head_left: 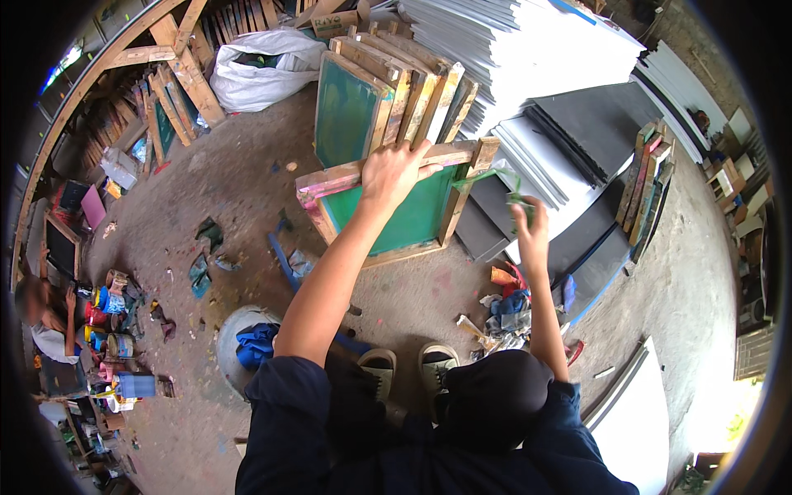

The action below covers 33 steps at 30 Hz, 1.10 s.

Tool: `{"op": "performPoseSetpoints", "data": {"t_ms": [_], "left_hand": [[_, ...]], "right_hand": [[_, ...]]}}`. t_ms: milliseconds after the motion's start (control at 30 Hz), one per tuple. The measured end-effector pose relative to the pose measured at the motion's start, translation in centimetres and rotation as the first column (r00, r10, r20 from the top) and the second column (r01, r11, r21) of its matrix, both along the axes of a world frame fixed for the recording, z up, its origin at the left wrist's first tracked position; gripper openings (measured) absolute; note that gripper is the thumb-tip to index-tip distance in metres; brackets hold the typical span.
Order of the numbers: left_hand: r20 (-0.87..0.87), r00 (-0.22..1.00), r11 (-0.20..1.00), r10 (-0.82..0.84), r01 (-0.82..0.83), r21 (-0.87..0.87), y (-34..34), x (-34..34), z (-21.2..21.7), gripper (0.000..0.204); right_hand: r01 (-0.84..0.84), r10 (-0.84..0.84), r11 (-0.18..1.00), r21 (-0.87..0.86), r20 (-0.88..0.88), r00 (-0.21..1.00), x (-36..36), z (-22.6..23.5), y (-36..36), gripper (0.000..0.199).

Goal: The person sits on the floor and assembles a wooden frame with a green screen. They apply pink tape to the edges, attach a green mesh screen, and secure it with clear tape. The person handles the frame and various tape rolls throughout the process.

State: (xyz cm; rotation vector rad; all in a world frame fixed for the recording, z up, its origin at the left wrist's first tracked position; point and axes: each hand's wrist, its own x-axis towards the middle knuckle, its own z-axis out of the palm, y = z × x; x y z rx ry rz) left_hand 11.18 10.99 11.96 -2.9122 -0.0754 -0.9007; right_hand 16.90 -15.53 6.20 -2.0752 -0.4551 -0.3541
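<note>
So the screen (404, 216) is a green panel in a wooden frame, tilted up on edge just in front of a row of similar frames (355, 103). I'd guess it's light for its size: stiff wood, but a thin, taut panel that could dent or tear if poked. Wood looks dry and grippy, maybe a bit splintery. Best hold is the rails, not the green bit — and the left hand (392, 175) does just that, wrapped over the top rail (455, 155). The right hand (530, 221) has a wispy green strip (491, 176) pinched in its fingers — looks soft and flimsy, reaching toward the frame's right side, can't tell if stuck on. White sheets (561, 62) are piled beyond, rags (509, 318) on the floor nearer the feet.
</note>
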Motion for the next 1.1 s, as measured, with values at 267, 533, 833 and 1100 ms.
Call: {"op": "performPoseSetpoints", "data": {"t_ms": [267, 533, 833, 1100], "left_hand": [[0.046, 0.999, 1.0, -0.017, 0.016, 0.01, -0.2, -0.2, 0.1, 0.045], [0.037, 0.999, 1.0, -0.021, 0.021, 0.001, -0.4, -0.2, 0.0, 0.045], [0.088, 0.996, 0.998, -0.008, 0.003, 0.056, -0.6, -0.2, -0.3, 0.043], [0.1, 0.995, 0.997, 0.016, -0.024, 0.073, -1.4, -0.7, -0.4, 0.049]], "right_hand": [[-0.214, 0.021, 0.918, -0.335, -0.498, 0.867, 1.1, -0.1, 6.0, 0.076], [-0.2, -0.083, 0.827, -0.525, -0.467, 0.881, 1.7, -0.8, 8.9, 0.083], [-0.038, 0.151, 0.713, -0.7, 0.101, 0.983, 1.6, -1.3, 8.8, 0.036], [-0.038, 0.069, 0.899, -0.436, 0.056, 0.996, 0.3, -1.1, 8.1, 0.041]]}}
